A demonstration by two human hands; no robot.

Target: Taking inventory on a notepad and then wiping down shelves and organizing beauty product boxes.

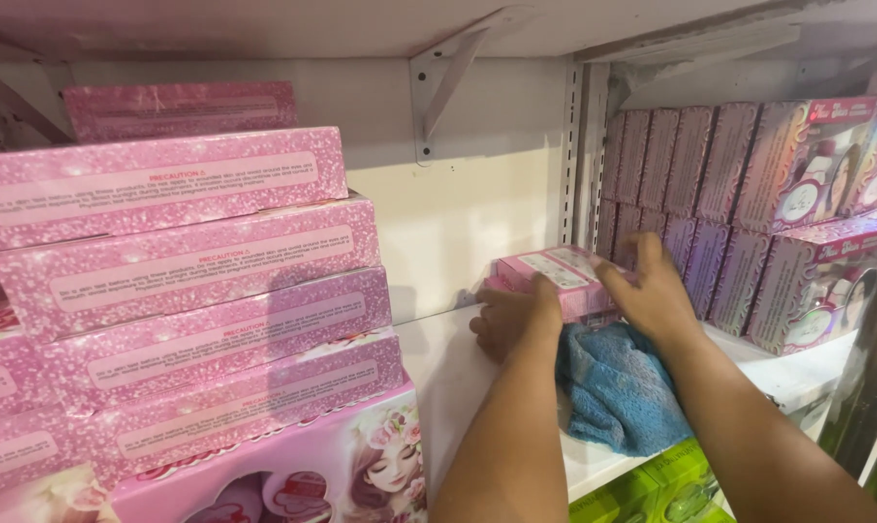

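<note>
Together, the left hand (518,318) and right hand (652,291) clasp a pink box (564,279) above a blue cloth (618,387).

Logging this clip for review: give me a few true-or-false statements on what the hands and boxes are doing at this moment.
1. Both hands hold a pink box at the back of the shelf. True: the left hand is at its left end, the right hand on its right.
2. A blue cloth lies on the shelf under the hands. True.
3. The cloth is draped over the stack of pink boxes on the left. False: it lies on the shelf, apart from that stack.
4. The boxes at the right are green. False: they are pinkish purple; green packs sit below the shelf edge.
5. The left hand is empty, hanging free. False: it grips the box.
</note>
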